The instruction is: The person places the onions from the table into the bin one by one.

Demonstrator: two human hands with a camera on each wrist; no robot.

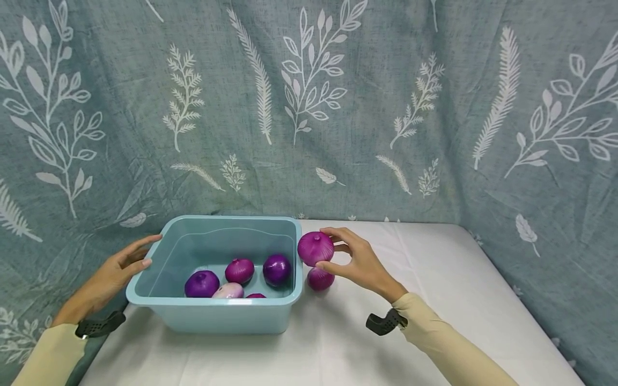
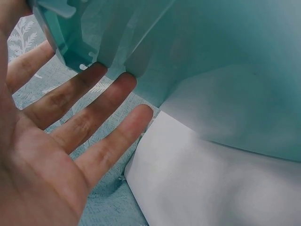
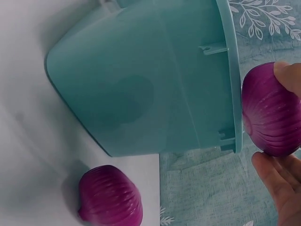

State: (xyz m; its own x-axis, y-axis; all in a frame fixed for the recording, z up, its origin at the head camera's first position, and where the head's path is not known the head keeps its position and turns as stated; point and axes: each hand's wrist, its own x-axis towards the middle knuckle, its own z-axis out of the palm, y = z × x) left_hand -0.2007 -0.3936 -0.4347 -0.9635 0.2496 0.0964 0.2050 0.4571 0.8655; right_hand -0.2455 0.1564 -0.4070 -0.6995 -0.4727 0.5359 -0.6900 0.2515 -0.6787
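In the head view a teal plastic bin (image 1: 217, 316) holds several onions, among them a dark purple onion (image 1: 201, 284), another purple onion (image 1: 277, 270), a magenta onion (image 1: 239, 271) and a pale pink onion (image 1: 229, 291). My right hand (image 1: 357, 262) grips a magenta onion (image 1: 315, 248) between thumb and fingers, at the bin's right rim. Below it, another magenta onion (image 3: 111, 197) lies on the table beside the bin. My left hand (image 1: 108, 279) is at the bin's left rim; in the left wrist view its extended fingers (image 2: 94, 113) lie along the outer wall.
The bin stands on a white-covered table (image 1: 396, 343). A grey-green cloth (image 1: 309, 107) with white leaf prints hangs behind and at the sides. Black bands (image 1: 98, 325) circle both wrists.
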